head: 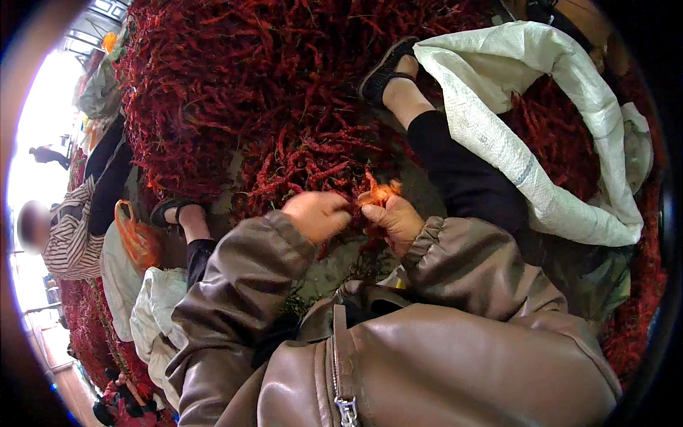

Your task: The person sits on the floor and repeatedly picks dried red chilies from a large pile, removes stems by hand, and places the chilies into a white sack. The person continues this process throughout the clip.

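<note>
My right hand [399, 220] pinches a small bunch of orange-red chili peppers [380, 192] between thumb and fingers. Close by on its left, my left hand [316, 215] hovers at the near edge of the chili heap, back upward and slightly blurred. Its fingers curl down, and whether anything sits in them is hidden. Dried red chili peppers [299, 155] with stems lie loose just beyond both hands, joining a large heap [256, 69] behind. More loose chilies and bits of stem show on the floor [331, 267] below my hands.
A white woven sack [485, 128], its rim rolled open, holds red chilies [555, 139] on the right beside my leg. At the left are an orange plastic bag [136, 237], white sacks [155, 304] and a seated person in a striped top [72, 235]. My sandaled feet flank the nearest chilies.
</note>
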{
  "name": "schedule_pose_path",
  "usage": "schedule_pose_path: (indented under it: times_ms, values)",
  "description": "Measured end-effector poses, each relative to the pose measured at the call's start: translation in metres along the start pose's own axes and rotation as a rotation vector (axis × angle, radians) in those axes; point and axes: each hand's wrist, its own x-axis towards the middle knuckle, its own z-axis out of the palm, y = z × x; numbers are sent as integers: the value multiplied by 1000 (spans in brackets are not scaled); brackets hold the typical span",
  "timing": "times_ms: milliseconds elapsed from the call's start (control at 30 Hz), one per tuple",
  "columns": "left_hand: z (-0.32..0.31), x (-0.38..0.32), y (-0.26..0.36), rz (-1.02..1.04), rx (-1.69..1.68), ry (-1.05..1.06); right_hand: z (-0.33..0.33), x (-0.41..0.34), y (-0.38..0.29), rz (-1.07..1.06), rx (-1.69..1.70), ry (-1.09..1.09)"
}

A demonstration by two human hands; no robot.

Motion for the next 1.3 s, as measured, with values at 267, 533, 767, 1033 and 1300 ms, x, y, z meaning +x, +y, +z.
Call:
schedule_pose_path:
  times_ms: [267,533,767,1033,1300]
  values:
    - [-30,50,-44,105,322,354,11,-11,-8,37,92,114]
    - [-30,77,-96,-429,712,138,5,-10,-3,-29,148,61]
    - [-74,-28,-132,-277,274,362,5,-6,-6,-43,225,86]
    - [-36,-23,-106,-97,484,460,-3,0,5,-66,183,137]
    - [18,-23,-109,28,774,266,-4,-1,9,-62,168,119]
